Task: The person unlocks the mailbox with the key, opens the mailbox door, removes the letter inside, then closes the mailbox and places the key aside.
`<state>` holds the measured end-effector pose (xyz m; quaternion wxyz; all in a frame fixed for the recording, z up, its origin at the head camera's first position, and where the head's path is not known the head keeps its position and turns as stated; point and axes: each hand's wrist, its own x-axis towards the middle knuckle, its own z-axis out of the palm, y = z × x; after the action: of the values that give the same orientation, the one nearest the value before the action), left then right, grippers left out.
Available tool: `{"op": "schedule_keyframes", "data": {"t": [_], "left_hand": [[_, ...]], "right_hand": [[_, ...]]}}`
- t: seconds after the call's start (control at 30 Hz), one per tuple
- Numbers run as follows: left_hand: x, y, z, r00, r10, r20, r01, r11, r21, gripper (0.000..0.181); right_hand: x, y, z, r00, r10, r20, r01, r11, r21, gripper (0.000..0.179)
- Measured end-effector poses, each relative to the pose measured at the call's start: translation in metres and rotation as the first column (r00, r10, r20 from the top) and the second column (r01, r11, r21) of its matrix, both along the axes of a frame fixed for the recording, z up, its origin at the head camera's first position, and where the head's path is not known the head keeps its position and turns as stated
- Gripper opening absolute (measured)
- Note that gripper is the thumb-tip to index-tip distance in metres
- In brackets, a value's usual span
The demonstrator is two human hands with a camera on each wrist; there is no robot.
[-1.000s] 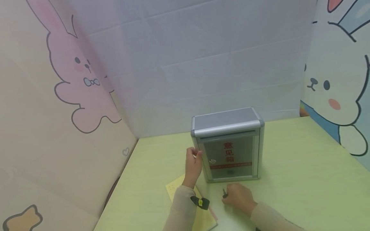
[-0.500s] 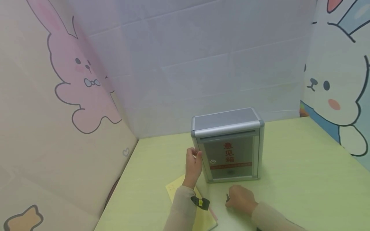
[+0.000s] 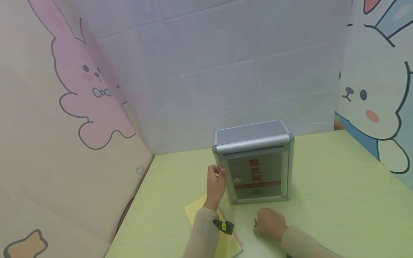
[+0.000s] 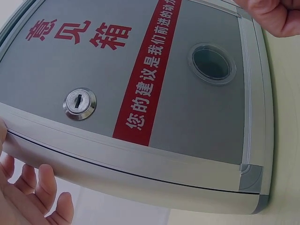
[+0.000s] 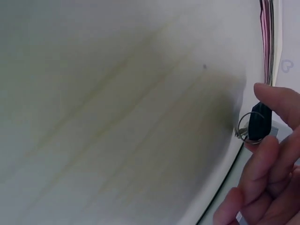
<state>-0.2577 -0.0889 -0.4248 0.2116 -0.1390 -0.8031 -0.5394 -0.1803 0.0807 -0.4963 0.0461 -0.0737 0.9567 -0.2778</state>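
Note:
A silver-grey metal suggestion box [image 3: 253, 134] stands upright, its front marked with red characters. Near the left edge of that front is a round keyhole lock [image 4: 78, 104]; a round hole [image 4: 212, 64] shows lower down. My left hand [image 3: 215, 186] rests at the box's left side, fingers loosely bent and not wrapped round it. In front of the box, low over the table, my right hand [image 3: 270, 224] pinches a black-headed key [image 5: 260, 121] between thumb and fingers. A metal ring [image 5: 240, 127] hangs from the key; its blade is mostly hidden.
Under my left forearm lies a yellow notebook or pad [image 3: 195, 209] with pink-edged layers beneath. The pale yellow-green table [image 3: 335, 186] extends to both sides of the box. A white curtain-like wall [image 3: 226, 71] and rabbit-printed side panels enclose it.
My right hand has shifted slightly to the right and nearer to me, turning so that less of the key shows. My left hand and the box have stayed put.

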Motion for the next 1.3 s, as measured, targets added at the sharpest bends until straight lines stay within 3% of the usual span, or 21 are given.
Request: {"op": "schedule_keyframes", "data": {"t": [0.33, 0.83, 1.3], "left_hand": [[0.0006, 0.0004, -0.0006, 1.0, 0.013, 0.013, -0.013, 1.0, -0.003, 0.068], [-0.001, 0.0001, -0.0018, 1.0, 0.016, -0.018, -0.016, 1.0, -0.015, 0.069], [-0.0014, -0.001, -0.0004, 0.999, 0.011, -0.036, -0.012, 0.999, -0.032, 0.068]], "right_hand": [[0.0021, 0.0013, 0.0026, 0.999, 0.008, 0.052, -0.01, 0.999, 0.047, 0.029], [0.0044, -0.0005, 0.008, 0.999, 0.018, 0.044, -0.024, 0.991, 0.133, 0.039], [0.0032, -0.0006, 0.006, 0.998, 0.031, 0.047, -0.039, 0.985, 0.169, 0.039]]}}
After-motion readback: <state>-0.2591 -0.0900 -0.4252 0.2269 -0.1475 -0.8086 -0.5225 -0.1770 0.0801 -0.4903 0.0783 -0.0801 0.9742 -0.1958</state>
